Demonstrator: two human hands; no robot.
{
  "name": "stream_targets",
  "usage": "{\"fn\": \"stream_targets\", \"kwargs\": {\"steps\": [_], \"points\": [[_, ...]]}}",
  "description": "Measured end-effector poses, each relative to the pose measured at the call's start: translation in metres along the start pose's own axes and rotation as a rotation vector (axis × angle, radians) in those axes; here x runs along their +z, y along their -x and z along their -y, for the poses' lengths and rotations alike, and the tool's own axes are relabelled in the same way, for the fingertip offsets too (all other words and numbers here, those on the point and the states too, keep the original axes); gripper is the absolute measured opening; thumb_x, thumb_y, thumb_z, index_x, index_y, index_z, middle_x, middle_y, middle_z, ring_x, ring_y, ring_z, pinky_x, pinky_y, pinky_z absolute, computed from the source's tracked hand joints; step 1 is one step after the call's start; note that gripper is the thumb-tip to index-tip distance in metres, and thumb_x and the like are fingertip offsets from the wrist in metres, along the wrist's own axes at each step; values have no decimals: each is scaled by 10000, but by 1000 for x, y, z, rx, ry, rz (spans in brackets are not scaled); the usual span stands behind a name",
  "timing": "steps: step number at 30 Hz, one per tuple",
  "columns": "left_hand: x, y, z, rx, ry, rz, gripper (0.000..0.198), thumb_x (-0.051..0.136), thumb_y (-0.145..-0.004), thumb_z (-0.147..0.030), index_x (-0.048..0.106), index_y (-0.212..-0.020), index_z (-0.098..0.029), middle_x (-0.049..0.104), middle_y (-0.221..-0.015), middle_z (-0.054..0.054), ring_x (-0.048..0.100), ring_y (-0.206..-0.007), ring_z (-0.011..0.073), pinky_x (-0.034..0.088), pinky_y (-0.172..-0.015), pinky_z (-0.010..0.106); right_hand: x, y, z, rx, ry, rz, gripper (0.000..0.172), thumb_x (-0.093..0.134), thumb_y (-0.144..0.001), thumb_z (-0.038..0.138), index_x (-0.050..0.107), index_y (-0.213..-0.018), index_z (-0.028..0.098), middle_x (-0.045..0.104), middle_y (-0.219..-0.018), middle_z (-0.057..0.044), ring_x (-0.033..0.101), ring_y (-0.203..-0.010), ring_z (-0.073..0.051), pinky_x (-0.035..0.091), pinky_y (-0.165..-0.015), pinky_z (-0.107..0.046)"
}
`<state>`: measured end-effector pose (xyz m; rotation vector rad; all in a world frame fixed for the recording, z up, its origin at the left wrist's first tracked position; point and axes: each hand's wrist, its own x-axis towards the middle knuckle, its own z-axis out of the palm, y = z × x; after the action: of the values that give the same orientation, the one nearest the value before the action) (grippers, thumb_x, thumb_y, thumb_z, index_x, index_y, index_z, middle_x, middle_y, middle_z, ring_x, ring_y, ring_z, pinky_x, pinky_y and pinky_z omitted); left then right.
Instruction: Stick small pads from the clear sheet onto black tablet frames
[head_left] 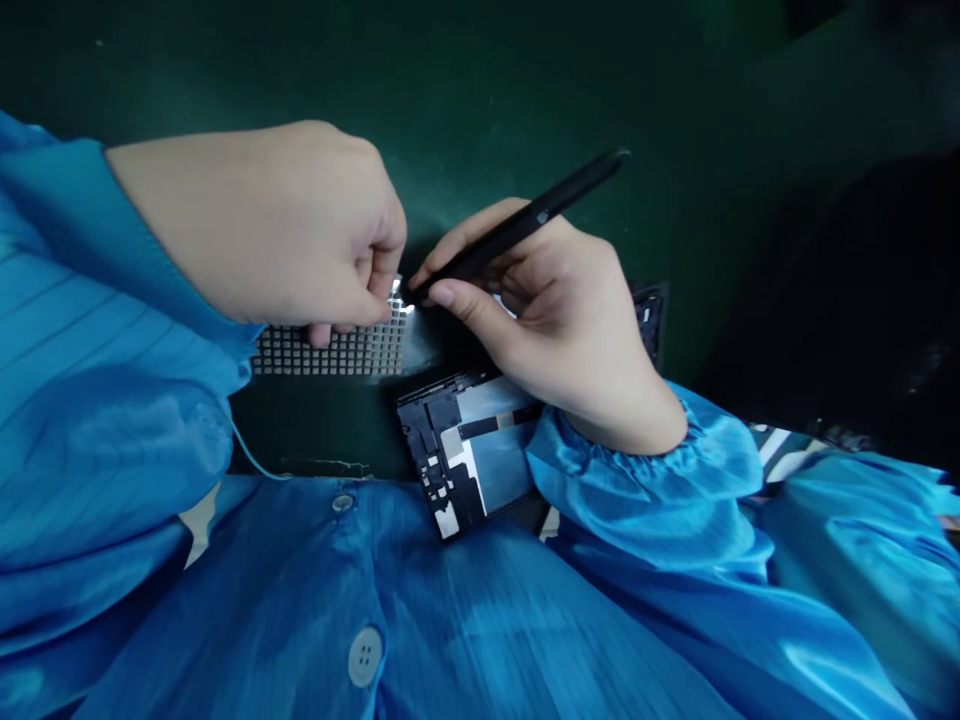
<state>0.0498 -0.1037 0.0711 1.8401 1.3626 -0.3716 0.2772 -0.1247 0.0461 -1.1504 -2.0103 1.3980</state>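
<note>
My left hand (300, 230) is closed, thumb and index finger pinching the right part of a clear sheet covered in small grey-brown square pads (330, 352). Its other fingers curl beneath and rest on the pads. In my right hand (559, 300) is a slim black pen-like tool (525, 222), gripped between thumb and fingers and slanting up to the right. The tool's lower end meets the sheet's right edge, close to my left fingertips; its exact tip is hard to make out. Below my right wrist lie opened phone bodies (495, 460), showing black frames and silver panels.
Everything lies on a dark green table (225, 70). Another black phone frame (651, 320) shows partly behind my right wrist. A large dark shape (840, 300) fills the right side. At the lower right is a blue sleeve (862, 540), perhaps another person's.
</note>
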Motion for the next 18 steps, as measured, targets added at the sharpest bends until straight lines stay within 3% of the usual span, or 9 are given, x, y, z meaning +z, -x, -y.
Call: {"fn": "stream_targets", "kwargs": {"steps": [2, 4, 8, 10, 14, 18], "points": [[0, -1, 3, 12, -3, -10, 171, 726, -928, -340, 843, -898, -218, 711, -573, -84, 689, -612, 122, 602, -1071, 414, -2, 2, -3, -12, -78, -3, 351, 839, -979, 585, 709, -1084, 277, 825, -1065, -42, 807, -949, -215, 715, -897, -372], [0, -2, 5, 32, -3, -23, 181, 732, -908, -355, 841, -904, -211, 733, -606, -70, 686, -618, 116, 606, -1049, 393, -1, 17, -3, -26, -144, -101, 287, 819, -1012, 539, 694, -1070, 287, 823, -1027, -25, 790, -866, -181, 696, -808, -331], [5, -7, 8, 48, -23, -32, 244, 726, -879, -413, 827, -857, -192, 708, -588, -48, 661, -602, 116, 604, -1065, 408, 18, 72, 4, 39, -51, -604, 38, 726, -1090, 333, 711, -1077, 300, 752, -972, -9, 756, -832, -175, 671, -795, -352], [8, -10, 12, 65, -22, -37, 319, 704, -867, -489, 821, -832, -194, 673, -560, -50, 648, -598, 123, 596, -1096, 440, 31, 95, 5, 49, -34, -744, 45, 739, -1072, 289, 724, -1113, 302, 744, -992, -16, 778, -875, -194, 689, -835, -387], [14, -16, 31, 154, -3, -98, 504, 609, -813, -661, 809, -829, -199, 646, -559, -55, 607, -605, 112, 564, -1155, 453, 47, 106, -5, -48, -26, -736, 149, 720, -1067, 237, 732, -1193, 317, 765, -1060, -22, 810, -960, -203, 715, -869, -401], [17, -19, 46, 209, 30, -103, 635, 552, -797, -777, 810, -871, -201, 611, -582, -54, 634, -688, 126, 517, -1218, 460, 46, 105, -11, -98, 35, -699, 208, 706, -1055, 167, 736, -1206, 308, 760, -1070, -23, 804, -967, -193, 699, -878, -400]]}}
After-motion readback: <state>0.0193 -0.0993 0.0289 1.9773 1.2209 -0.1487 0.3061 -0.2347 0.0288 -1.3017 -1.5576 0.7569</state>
